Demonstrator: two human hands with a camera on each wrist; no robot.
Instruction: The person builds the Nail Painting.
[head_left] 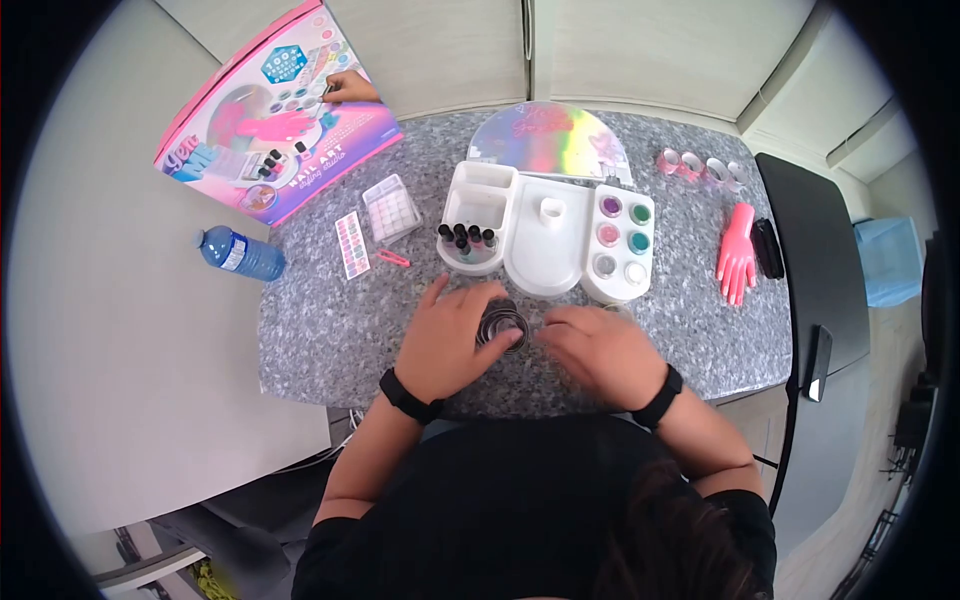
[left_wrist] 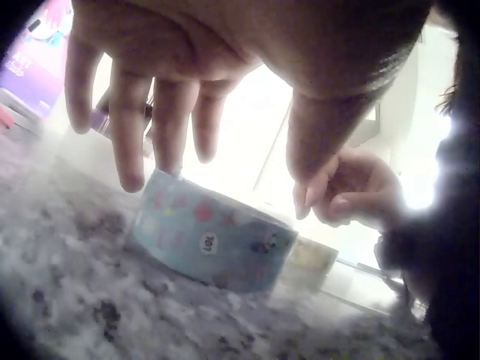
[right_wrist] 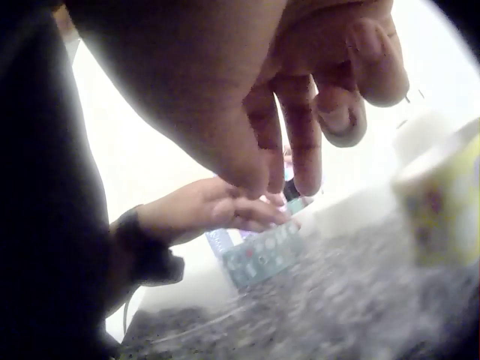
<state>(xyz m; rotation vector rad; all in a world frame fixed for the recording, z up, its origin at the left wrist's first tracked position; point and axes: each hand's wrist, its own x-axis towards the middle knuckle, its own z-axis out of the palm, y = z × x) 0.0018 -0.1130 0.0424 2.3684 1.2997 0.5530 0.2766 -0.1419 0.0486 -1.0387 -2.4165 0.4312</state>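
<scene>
My left hand [head_left: 445, 340] reaches over a light blue patterned roll [left_wrist: 214, 236] standing on the speckled tabletop. Its fingers are nearly straight, with the thumb over the roll's right edge in the head view. From above, the roll shows dark coiled layers. To the right, my right hand [head_left: 598, 348] hovers with fingers loosely bent and nothing visible between them. In the right wrist view its thumb tip [right_wrist: 251, 184] comes close to a fingertip. A yellow patterned roll [right_wrist: 442, 206] stands beside this hand and is mostly hidden by it in the head view.
Ahead stands a white nail-art station [head_left: 545, 285] with small polish bottles [head_left: 462, 238] and glitter pots [head_left: 608, 235]. A pink model hand [head_left: 738, 250] lies at right. At left are a box [head_left: 280, 125], a water bottle [head_left: 243, 254], a sticker sheet [head_left: 352, 245] and a clear case [head_left: 392, 210].
</scene>
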